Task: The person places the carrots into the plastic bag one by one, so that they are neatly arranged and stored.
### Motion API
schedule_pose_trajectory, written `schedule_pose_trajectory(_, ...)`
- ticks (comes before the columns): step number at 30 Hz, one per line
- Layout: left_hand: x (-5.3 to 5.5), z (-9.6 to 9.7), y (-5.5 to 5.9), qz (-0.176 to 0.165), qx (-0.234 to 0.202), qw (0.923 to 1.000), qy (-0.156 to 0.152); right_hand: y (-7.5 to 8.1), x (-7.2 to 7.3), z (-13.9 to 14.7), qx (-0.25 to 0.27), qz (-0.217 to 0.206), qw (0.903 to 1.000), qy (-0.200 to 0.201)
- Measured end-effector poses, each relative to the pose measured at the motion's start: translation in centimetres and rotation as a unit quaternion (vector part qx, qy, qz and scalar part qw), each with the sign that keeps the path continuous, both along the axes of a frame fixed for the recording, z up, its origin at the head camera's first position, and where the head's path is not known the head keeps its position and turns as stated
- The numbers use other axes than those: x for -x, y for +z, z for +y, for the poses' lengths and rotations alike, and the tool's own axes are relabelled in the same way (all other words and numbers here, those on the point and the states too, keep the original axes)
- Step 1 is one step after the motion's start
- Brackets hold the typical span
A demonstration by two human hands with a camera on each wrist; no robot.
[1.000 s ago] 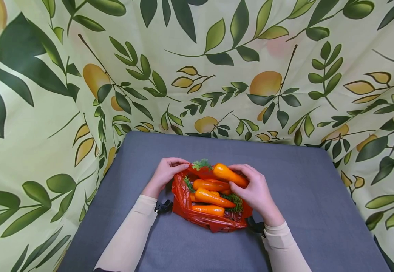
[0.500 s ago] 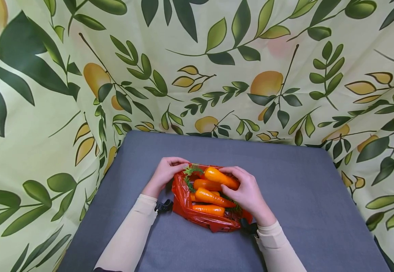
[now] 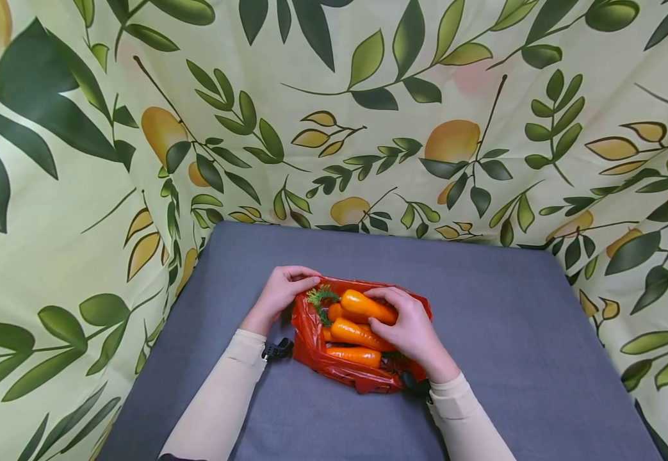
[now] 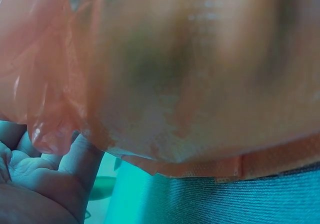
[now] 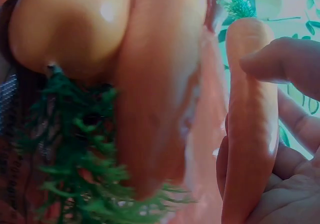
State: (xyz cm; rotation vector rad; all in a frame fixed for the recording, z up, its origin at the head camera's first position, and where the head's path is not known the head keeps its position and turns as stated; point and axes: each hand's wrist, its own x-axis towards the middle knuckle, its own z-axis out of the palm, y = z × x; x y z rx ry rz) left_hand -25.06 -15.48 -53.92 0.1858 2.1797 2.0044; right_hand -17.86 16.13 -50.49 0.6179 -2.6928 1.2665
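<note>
A red plastic bag [image 3: 339, 374] lies with its mouth spread wide, and several orange carrots [image 3: 355, 356] with green tops rest inside it. My left hand [image 3: 276, 296] pinches the bag's rim at its far left corner. In the left wrist view the thin red plastic [image 4: 50, 84] hangs over the fingers of that hand [image 4: 45, 176], and the fingertips are hidden. My right hand [image 3: 413, 325] holds one carrot [image 3: 365, 305] over the far side of the bag. The right wrist view shows this carrot [image 5: 250, 109] between thumb and fingers, its feathery top pointing away.
The grey cloth-covered table [image 3: 518, 339] extends around the bag on all sides. Behind it and at both sides hangs a fabric [image 3: 391, 192] printed with leaves and fruit. Dark straps [image 3: 278, 349] sit at both wrists, close to the bag.
The right hand has carried its carrot left and slightly toward the person, from the bag's far right to over the other carrots. The left hand has stayed at the rim.
</note>
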Motion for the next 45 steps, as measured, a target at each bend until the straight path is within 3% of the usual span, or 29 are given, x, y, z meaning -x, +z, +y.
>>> schedule_pose_trajectory(16, -0.1, 0.1, 0.0, 0.003, 0.005, 1.0, -0.001, -1.7, 0.8, 0.2, -0.052, 0.019, 0.9979, -0.035)
schedule_pose_trajectory(22, -0.1, 0.1, -0.2, 0.003, 0.003, 1.0, -0.002, -1.7, 0.9, 0.5, -0.068, 0.025, 0.9964, -0.044)
schedule_pose_trajectory(31, -0.1, 0.0, -0.3, 0.013, 0.002, 0.9999, -0.006, -1.8, 0.9, 0.8, -0.099, 0.002, 0.9942, -0.042)
schedule_pose_trajectory(45, -0.1, 0.1, -0.1, 0.006, 0.001, 1.0, -0.001, -1.5, 0.9, 0.7, -0.106, 0.022, 0.9933, -0.039)
